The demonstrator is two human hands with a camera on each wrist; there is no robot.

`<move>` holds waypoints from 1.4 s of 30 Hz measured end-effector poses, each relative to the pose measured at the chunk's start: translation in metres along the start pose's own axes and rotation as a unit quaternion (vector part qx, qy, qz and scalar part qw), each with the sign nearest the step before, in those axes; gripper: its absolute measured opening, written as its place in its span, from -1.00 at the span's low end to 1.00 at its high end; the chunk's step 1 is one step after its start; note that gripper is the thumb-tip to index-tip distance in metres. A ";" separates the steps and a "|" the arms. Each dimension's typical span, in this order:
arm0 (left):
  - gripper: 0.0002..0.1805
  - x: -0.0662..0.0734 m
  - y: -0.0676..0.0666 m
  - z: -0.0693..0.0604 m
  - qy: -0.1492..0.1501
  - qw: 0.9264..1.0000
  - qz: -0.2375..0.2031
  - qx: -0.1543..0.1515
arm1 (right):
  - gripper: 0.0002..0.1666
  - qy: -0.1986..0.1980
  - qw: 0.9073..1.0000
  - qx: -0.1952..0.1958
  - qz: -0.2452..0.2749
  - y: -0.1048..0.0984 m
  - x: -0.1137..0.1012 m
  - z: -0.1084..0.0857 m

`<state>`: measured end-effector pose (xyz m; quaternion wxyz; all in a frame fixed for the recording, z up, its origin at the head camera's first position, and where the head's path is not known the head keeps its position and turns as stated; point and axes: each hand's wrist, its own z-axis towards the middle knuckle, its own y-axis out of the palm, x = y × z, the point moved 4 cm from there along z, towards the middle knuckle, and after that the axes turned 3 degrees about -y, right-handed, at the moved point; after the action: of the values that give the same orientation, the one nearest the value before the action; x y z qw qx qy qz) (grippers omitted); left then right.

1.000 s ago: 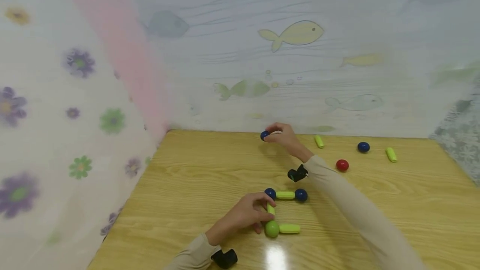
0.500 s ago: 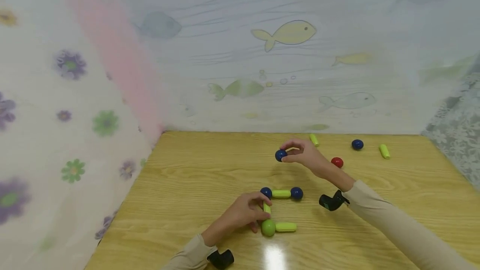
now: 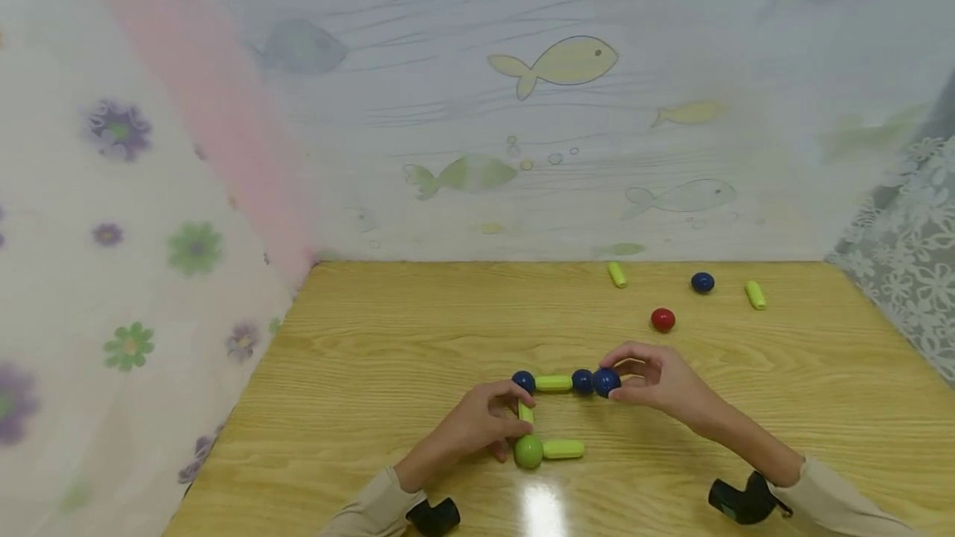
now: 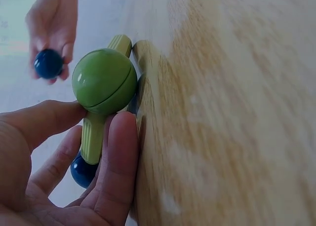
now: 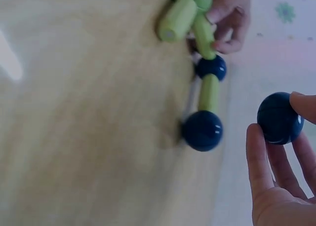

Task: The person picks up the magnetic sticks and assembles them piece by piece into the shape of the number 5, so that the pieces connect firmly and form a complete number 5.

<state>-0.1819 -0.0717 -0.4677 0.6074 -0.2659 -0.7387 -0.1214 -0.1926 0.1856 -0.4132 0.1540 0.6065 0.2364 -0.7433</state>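
My left hand (image 3: 473, 423) pinches a yellow-green rod (image 4: 92, 139) that joins a green ball (image 3: 529, 452) to a blue corner ball (image 3: 523, 382). A second rod (image 3: 553, 384) runs right from that corner to a blue end ball (image 5: 202, 131). From the green ball a third rod (image 3: 563, 449) points right, its far end bare. Thumb and fingertips of my right hand (image 3: 671, 388) pinch a loose blue ball (image 5: 280, 118). In the head view it overlaps the end ball; the right wrist view shows the two apart, with the held one off the table.
Farther back on the wooden table (image 3: 418, 321) lie a red ball (image 3: 662, 320), a blue ball (image 3: 702, 283) and two yellow-green rods, one left (image 3: 617, 274) and one right (image 3: 755, 295). A fish-patterned wall covering (image 3: 448, 123) stands behind the table's rear edge.
My right hand has brought the loose blue ball from the table's rear edge forward and right, beside the end ball. The left hand keeps its grip on the rod. The head view has shifted slightly.
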 end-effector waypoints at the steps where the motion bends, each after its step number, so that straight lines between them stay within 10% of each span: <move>1: -0.73 0.000 0.000 0.000 0.000 1.000 0.001 0.000 | -0.59 0.000 1.000 -0.003 0.004 0.002 0.002 -0.005; 9: -0.73 0.001 0.000 0.000 0.005 1.000 0.000 -0.007 | -0.59 0.000 0.999 -0.021 0.031 0.018 0.018 -0.031; 21: -0.73 0.001 0.002 0.000 0.004 1.000 0.003 -0.007 | -0.63 -0.009 0.996 -0.048 -0.077 0.042 0.031 -0.031; 35: -0.73 0.002 -0.001 -0.002 0.000 1.000 0.000 0.003 | -0.79 -0.018 0.944 -0.054 -0.325 0.065 0.023 -0.015; 42: -0.72 0.002 0.001 -0.002 0.001 1.000 -0.004 -0.002 | -0.80 -0.037 0.945 -0.034 -0.323 0.068 0.020 -0.017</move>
<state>-0.1803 -0.0716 -0.4654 0.6073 -0.2640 -0.7387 -0.1255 -0.1478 0.1389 -0.4466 -0.0650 0.4641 0.4382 -0.7671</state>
